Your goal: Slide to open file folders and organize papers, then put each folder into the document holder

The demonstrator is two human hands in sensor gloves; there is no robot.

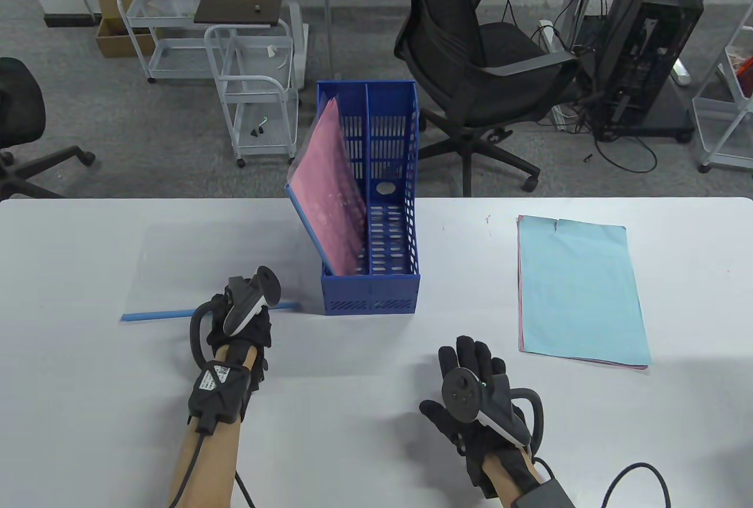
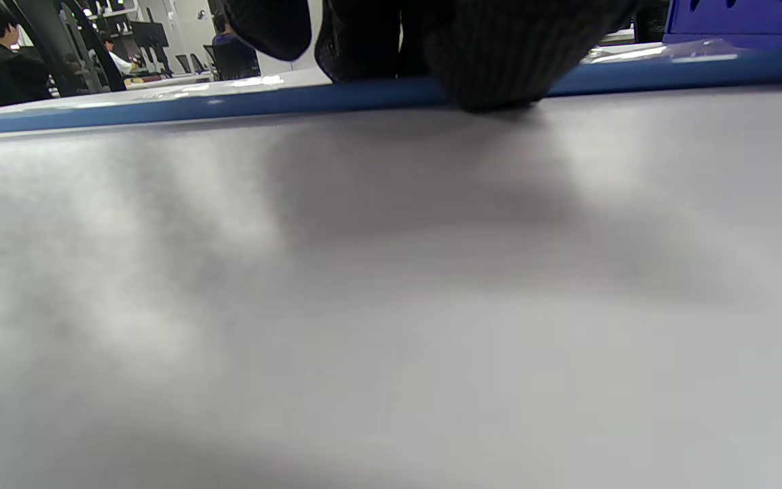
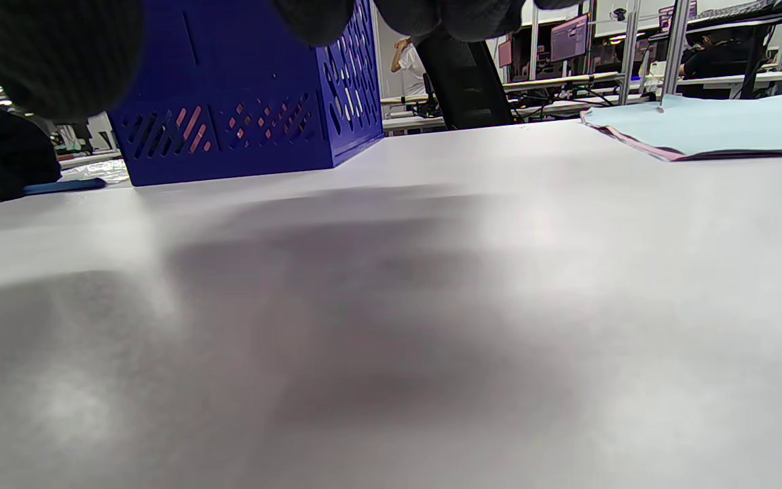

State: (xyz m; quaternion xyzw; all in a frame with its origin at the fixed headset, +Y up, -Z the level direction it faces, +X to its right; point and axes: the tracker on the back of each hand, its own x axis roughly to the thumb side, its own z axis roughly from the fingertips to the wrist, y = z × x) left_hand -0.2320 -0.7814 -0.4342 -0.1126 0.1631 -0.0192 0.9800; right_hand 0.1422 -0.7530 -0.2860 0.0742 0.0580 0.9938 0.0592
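Pressing our left hand (image 1: 241, 314) fingers on the blue bar (image 1: 159, 314) at nine o'clock steadies it; our right hand (image 1: 470, 378) lies flat, empty.

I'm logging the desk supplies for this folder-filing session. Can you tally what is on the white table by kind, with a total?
Blue plastic two-slot document holder: 1
Pink-filled folder standing tilted in the holder's left slot: 1
Clear folder with blue slide bar lying flat, left hand on the bar: 1
Stack of light blue paper sheets over pink ones: 1
Total: 4
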